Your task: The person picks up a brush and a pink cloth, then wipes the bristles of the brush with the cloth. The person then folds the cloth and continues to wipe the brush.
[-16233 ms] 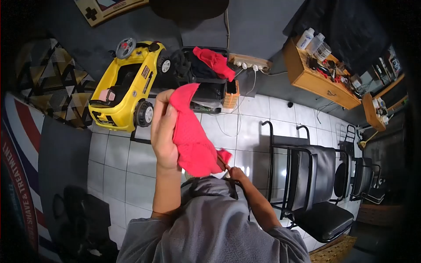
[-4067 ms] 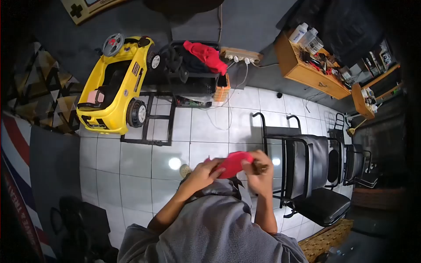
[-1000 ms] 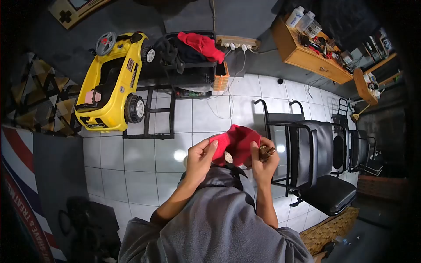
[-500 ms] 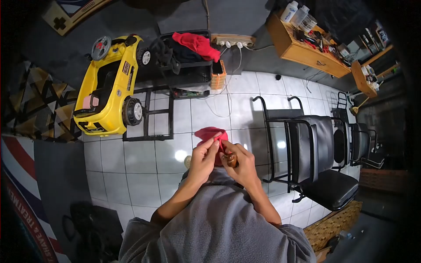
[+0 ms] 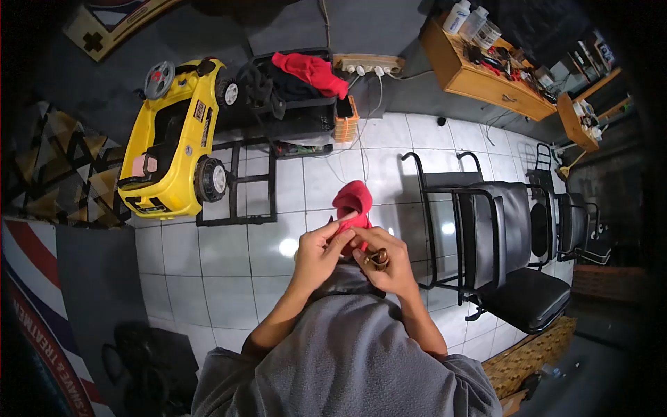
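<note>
Both hands are raised together in front of my chest over the white tiled floor. My left hand (image 5: 318, 251) pinches the lower edge of a small red cloth (image 5: 352, 202), which stands up bunched above my fingers. My right hand (image 5: 388, 263) touches the same cloth with its fingertips and holds a small brown, shiny object (image 5: 379, 260) against the palm. The two hands touch each other. My grey sleeves fill the bottom of the view.
A yellow ride-on toy car (image 5: 171, 140) stands at the upper left beside a black cart (image 5: 295, 97) with another red cloth (image 5: 310, 71) on it. Black chairs (image 5: 486, 243) line the right side. A wooden shelf (image 5: 486, 73) with bottles is on the far wall.
The red cloth has gone from spread between both hands to bunched and upright above them. My hands came together, then shifted slightly right.
</note>
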The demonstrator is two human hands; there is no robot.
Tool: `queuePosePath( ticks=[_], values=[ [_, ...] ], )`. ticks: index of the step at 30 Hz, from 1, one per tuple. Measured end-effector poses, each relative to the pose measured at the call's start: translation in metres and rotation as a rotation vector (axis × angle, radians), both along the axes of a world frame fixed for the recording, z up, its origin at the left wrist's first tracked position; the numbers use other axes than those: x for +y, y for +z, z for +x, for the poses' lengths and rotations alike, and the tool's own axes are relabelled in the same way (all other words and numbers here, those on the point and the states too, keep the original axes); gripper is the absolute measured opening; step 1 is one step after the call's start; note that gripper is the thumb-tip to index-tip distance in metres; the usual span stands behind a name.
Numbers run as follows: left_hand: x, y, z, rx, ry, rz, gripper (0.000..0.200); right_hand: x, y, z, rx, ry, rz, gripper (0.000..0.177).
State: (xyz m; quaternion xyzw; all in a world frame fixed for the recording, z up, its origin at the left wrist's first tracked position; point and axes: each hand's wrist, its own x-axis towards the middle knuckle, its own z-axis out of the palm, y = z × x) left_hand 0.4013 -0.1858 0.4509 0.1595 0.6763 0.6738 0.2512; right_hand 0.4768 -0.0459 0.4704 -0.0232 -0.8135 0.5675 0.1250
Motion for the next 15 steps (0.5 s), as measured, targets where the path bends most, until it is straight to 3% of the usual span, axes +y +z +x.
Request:
queuePosePath(
  ticks=[4,7,12,15],
  values=[
    [-0.005,0.017,-0.012,0.261,-0.104,-0.082,0.022,0.009,-0.003,-0.004,0.057,-0.224,0.036,0.03],
    [-0.004,0.025,-0.024,0.583,-0.171,-0.016,0.023,0.016,-0.002,-0.006,0.007,-0.172,0.026,0.025],
    [-0.007,0.041,-0.036,0.618,-0.184,-0.113,0.022,0.015,-0.012,-0.007,0.104,-0.038,0.072,0.026],
    [-0.005,0.049,-0.035,0.591,-0.066,-0.061,0.022,0.011,-0.007,-0.002,-0.091,-0.018,-0.02,0.023]
  ],
)
